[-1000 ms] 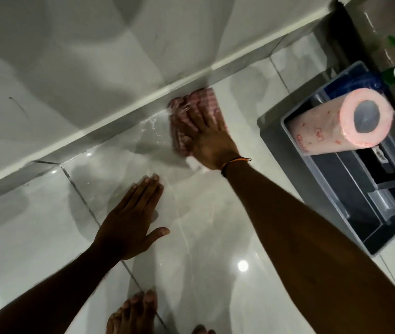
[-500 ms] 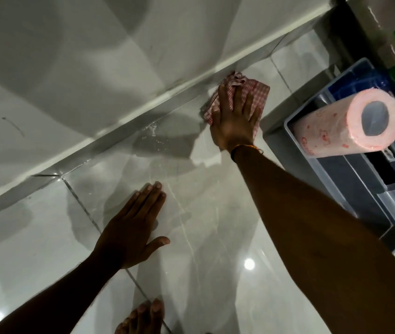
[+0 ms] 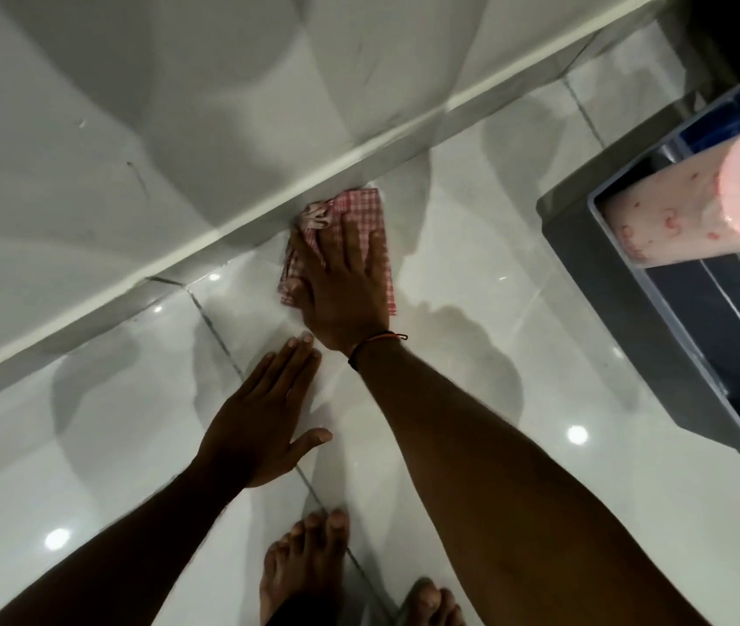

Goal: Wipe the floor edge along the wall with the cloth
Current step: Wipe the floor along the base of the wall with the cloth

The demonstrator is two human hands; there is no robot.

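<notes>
Glossy white floor tiles (image 3: 472, 273) meet the wall (image 3: 178, 106) at a pale skirting strip (image 3: 232, 228). My right hand (image 3: 341, 282) lies flat, fingers (image 3: 357, 241) spread, pressing the pink checked cloth (image 3: 368, 214) against that edge. My left hand (image 3: 260, 417) rests open, palm down on the tile, holding nothing. A grey caddy (image 3: 621, 318) with a pink paper roll (image 3: 684, 210) sits to the right.

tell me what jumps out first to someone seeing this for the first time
The right hand presses flat on a red-checked cloth against the floor edge by the wall. The left hand rests open on the glossy tiles nearby, and a pink paper towel roll lies across a grey caddy at right.
</notes>
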